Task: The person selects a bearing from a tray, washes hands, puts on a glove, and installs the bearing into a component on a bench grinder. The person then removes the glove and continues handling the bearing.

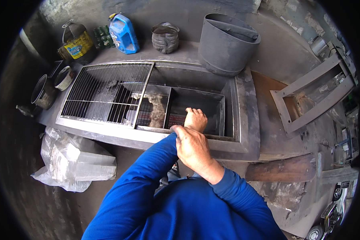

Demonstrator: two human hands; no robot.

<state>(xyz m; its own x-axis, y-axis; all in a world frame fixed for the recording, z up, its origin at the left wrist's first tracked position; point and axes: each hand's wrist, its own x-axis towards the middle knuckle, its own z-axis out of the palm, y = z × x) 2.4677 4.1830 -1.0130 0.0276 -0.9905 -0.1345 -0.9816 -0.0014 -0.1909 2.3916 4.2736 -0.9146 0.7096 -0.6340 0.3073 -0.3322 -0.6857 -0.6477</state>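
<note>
My right hand (194, 151) reaches across my left wrist, its thumb and fingers closed on the cuff of my blue left sleeve (148, 160). My left hand (195, 120) extends past it over the metal basin (244, 116), holding nothing that shows. Its fingers are bent loosely and foreshortened, slightly apart. Below my left hand, a rectangular metal frame (198, 92) sits inside the dark basin. A wire grill rack (104, 94) covers the basin's left part. Under the rack's right edge lies a pale, stained patch (158, 110) of material.
Behind the basin stand a yellow-labelled jug (76, 44), blue jug (123, 34), cut plastic container (165, 39) and large grey drum (228, 46). Buckets (44, 94) sit left. Clear plastic wrapping (68, 160) lies front left. A metal frame (314, 94) leans right.
</note>
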